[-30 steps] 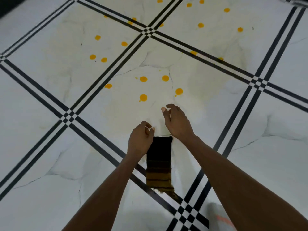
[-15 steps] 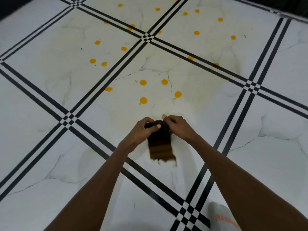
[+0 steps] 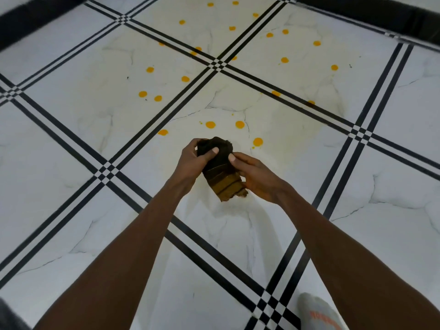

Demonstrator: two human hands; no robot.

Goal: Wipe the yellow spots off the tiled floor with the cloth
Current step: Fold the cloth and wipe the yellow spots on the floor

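Both hands held the dark brown cloth with tan stripes at its lower end (image 3: 221, 170) above the white marble-patterned tiled floor with black double border lines (image 3: 71, 139), near the middle of the view. The left hand (image 3: 192, 160) was wrapped round the bunched upper end, thumb pressed across the front of the fabric; the right hand (image 3: 257, 177) pinched the cloth's right edge between thumb and fingers, and the striped tail hung free below them. The cloth appeared clear of the tiles, though contact could not be ruled out from this angle. The nearest round yellow spots (image 3: 210, 124) lay just beyond the hands at twelve o'clock, with another at about one o'clock (image 3: 257, 141) and one at eleven o'clock (image 3: 162, 132); many more were scattered farther off between eleven and one o'clock, some sitting on the black lines. The main risk, in my judgement, was smearing: the spots looked wet, and a loosely bunched cloth dragged through them could spread yellow over the pale tile, where faint yellowish haze already showed. The loose tail might also trail through spots and mark clean floor. A grey sock with orange lettering (image 3: 319, 313) at five o'clock was well clear of the spots, but stepping forward could track colour. No container was in view.
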